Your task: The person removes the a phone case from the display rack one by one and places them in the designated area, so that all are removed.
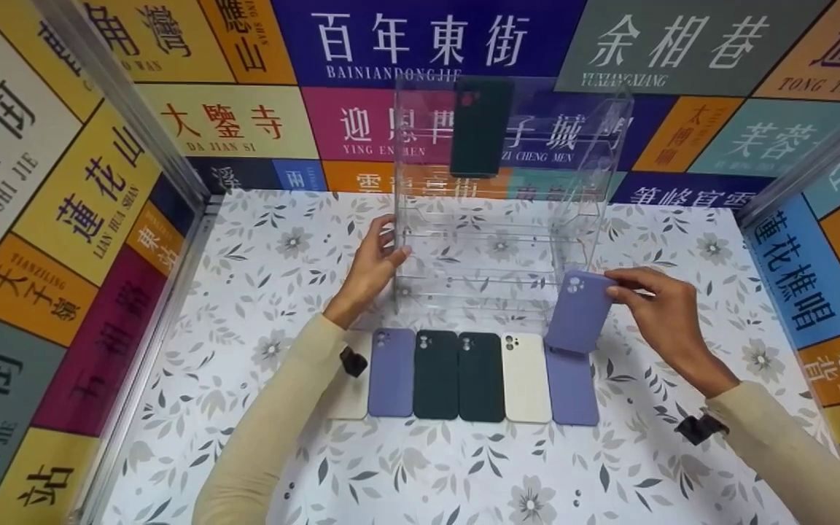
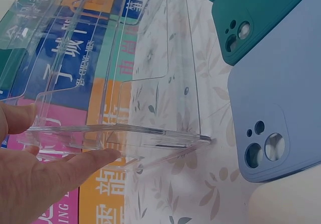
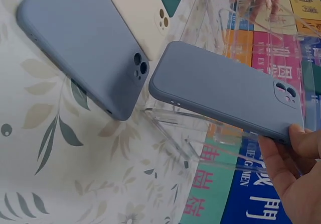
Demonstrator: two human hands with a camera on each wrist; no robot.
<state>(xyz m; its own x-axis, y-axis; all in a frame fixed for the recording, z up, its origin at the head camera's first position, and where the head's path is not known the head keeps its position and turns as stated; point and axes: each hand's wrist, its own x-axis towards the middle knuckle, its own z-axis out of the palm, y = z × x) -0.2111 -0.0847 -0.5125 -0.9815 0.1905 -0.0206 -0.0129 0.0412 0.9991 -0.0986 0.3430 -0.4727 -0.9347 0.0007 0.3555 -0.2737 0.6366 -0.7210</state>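
Front of the clear acrylic rack point(image 1: 493, 240) was hemmed by the row of phone cases point(image 1: 464, 375) lying just before it. Open tabletop point(image 1: 682, 240) lay right of the rack and near the camera (side walls point(image 1: 63, 219) closed both flanks).

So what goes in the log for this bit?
left hand: steadies clear rack | right hand: holds purple phone case | five cases on table
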